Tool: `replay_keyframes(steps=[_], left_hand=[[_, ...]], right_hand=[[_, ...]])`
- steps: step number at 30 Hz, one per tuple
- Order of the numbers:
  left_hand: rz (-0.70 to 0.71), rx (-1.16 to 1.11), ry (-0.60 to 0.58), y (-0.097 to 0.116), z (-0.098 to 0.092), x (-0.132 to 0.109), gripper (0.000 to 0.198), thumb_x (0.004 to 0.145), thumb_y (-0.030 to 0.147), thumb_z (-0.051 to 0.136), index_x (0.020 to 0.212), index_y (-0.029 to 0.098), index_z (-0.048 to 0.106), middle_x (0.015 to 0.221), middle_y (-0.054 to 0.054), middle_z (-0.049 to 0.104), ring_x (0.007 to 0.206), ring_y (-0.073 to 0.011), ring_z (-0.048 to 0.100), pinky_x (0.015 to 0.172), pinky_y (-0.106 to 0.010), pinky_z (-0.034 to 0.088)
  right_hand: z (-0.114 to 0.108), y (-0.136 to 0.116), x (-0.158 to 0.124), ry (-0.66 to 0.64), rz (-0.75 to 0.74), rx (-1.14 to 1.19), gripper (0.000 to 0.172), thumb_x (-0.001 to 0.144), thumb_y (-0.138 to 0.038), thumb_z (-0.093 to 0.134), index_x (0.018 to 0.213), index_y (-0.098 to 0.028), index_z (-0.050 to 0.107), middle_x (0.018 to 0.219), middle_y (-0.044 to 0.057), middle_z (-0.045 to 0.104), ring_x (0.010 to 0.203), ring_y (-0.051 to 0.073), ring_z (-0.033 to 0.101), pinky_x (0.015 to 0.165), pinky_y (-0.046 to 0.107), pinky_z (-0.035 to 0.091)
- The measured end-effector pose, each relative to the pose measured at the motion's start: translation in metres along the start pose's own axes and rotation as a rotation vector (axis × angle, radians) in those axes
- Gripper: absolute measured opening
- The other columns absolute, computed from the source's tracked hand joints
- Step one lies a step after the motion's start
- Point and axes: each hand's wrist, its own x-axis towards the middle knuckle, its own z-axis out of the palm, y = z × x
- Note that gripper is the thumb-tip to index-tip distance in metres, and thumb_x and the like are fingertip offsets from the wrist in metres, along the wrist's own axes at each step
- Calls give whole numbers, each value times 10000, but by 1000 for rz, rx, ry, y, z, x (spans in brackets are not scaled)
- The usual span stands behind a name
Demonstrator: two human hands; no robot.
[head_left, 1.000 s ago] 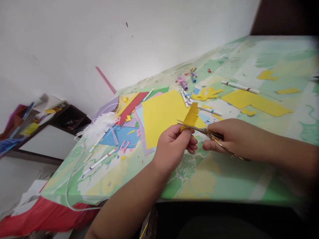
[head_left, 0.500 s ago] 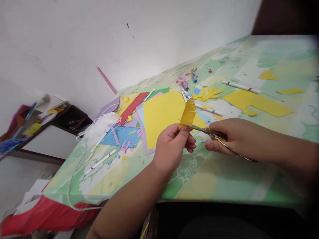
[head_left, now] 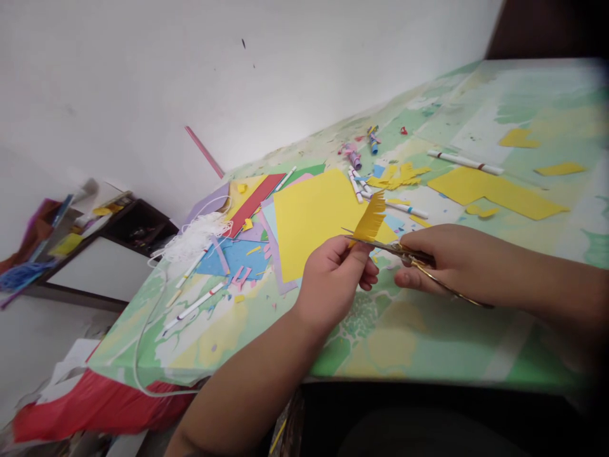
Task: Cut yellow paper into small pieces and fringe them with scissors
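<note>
My left hand (head_left: 335, 276) pinches the lower end of a yellow paper strip (head_left: 368, 219) whose right edge is cut into a fringe. In my right hand (head_left: 442, 257) is a pair of scissors (head_left: 413, 259) with gold-coloured handles. The blades reach left across the strip just above my left fingertips and look slightly apart. Behind the strip lies a large yellow sheet (head_left: 311, 222) on top of other coloured sheets. Cut yellow fringe pieces (head_left: 402, 174) rest on the table beyond my hands.
White markers (head_left: 464, 162) lie scattered on the patterned tablecloth (head_left: 409, 349). A yellow offcut (head_left: 499, 193) is at right, a tangle of white string (head_left: 195, 238) at left. Two small rolled-paper figures (head_left: 352, 157) stand near the wall. A shelf (head_left: 102, 260) is beyond the table's left edge.
The fringed strip now leans further right above the scissor blades. My left hand has shifted slightly right; the scissors remain across the strip's lower part. The view has moved a little.
</note>
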Motion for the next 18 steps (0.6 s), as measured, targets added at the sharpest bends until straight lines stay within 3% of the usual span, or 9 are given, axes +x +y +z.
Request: replay_keyframes(steps=[7, 18], left_hand=[[-3, 50, 3, 3, 1, -1, 182, 779, 281, 533, 647, 156, 538, 511, 41, 536, 434, -53, 491, 454, -184, 416], [9, 56, -15, 4, 0, -1, 184, 779, 272, 532, 639, 153, 533, 509, 42, 533, 433, -50, 486, 446, -176, 406]], right_hand=[[3, 3, 0, -1, -40, 26, 402, 728, -590, 456, 589, -217, 398, 509, -12, 468, 473, 129, 414, 443, 247, 276], [-1, -2, 3, 23, 35, -88, 522, 666, -736, 366, 543, -229, 360, 505, 16, 471, 478, 155, 398, 448, 277, 269]])
